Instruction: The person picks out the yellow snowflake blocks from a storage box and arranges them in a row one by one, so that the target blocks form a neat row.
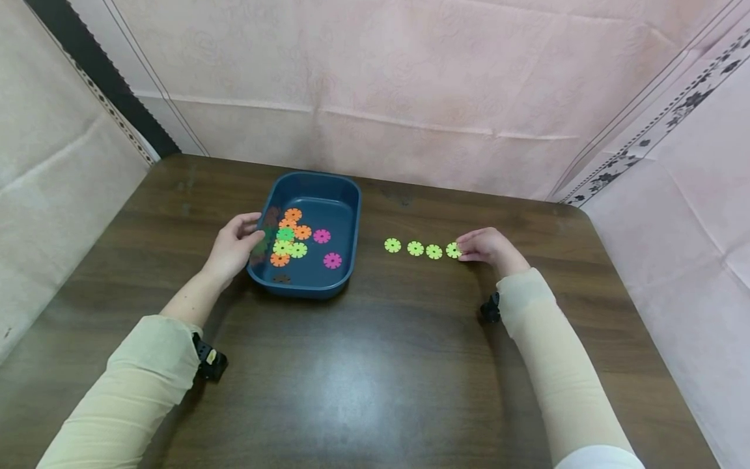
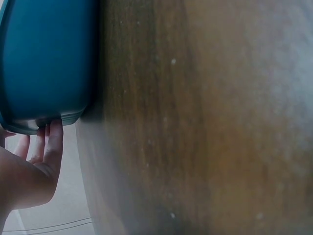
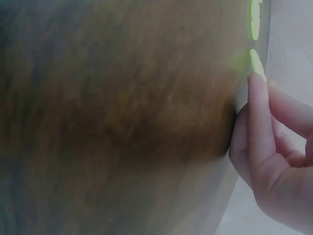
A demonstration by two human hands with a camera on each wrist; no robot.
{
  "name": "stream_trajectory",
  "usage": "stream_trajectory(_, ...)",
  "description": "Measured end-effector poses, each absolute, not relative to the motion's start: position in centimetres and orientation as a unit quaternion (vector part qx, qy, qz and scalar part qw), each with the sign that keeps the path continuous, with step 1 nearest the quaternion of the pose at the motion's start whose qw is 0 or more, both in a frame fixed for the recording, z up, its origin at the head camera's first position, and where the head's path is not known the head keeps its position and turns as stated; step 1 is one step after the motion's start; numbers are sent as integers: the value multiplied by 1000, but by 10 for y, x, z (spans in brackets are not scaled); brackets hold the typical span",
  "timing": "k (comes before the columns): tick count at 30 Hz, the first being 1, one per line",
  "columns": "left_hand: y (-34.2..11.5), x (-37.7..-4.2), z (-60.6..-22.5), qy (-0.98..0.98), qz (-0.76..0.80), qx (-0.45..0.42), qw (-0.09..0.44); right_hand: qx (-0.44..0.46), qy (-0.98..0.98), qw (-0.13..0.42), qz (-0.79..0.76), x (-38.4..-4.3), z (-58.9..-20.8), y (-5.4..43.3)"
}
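My left hand [image 1: 233, 244] grips the left side of a dark blue plastic tray [image 1: 319, 287], thumb at the rim and fingers against the outer wall. In the left wrist view, the fingers [image 2: 55, 142] bear on the tray's side [image 2: 49, 58]. Inside the tray lie notched flower-shaped discs: orange [image 1: 279, 260], yellow-green [image 1: 299, 250], green [image 1: 285, 234] and pink [image 1: 332, 260]. My right hand [image 1: 489, 249] pinches a yellow-green disc [image 1: 453, 250] between thumb and fingers at the row's right end. The right wrist view shows this disc [image 3: 256, 63] tilted at the fingertips.
Three more yellow-green discs [image 1: 415, 248] lie flat in a row between the tray and my right hand. Everything stands on a dark brown wooden table [image 1: 375, 365]. A pale cloth [image 1: 404, 85] hangs behind the table's far edge, with more cloth at both sides.
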State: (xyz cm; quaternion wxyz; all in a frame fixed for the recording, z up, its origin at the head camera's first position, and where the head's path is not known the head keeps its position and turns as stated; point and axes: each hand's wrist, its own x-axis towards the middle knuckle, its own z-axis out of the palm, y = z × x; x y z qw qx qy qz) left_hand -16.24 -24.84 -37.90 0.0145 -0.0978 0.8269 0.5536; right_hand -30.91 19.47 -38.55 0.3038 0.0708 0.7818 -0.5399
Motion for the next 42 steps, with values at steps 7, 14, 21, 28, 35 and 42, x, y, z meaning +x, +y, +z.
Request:
stream_trajectory(7, -248, -163, -378, 828, 553, -97, 13, 61, 833, 270, -479, -301, -379, 188)
stream_trajectory(14, -248, -164, -377, 828, 552, -95, 13, 72, 857, 241, -449, -305, -383, 187)
stream_trajectory(21, -248, -163, -376, 830, 549, -98, 10, 45, 837, 223, -497, -306, -354, 159)
stream_trajectory(28, -248, -163, -377, 826, 554, -100, 11, -6, 797, 253, -549, -305, -312, 96)
stream_trajectory(35, -249, -163, -378, 825, 555, -104, 14, -48, 764, 279, -580, -291, -281, 33)
stream_trajectory(42, -248, -164, -379, 825, 556, -102, 17, -74, 773, 279, -565, -274, -277, -11)
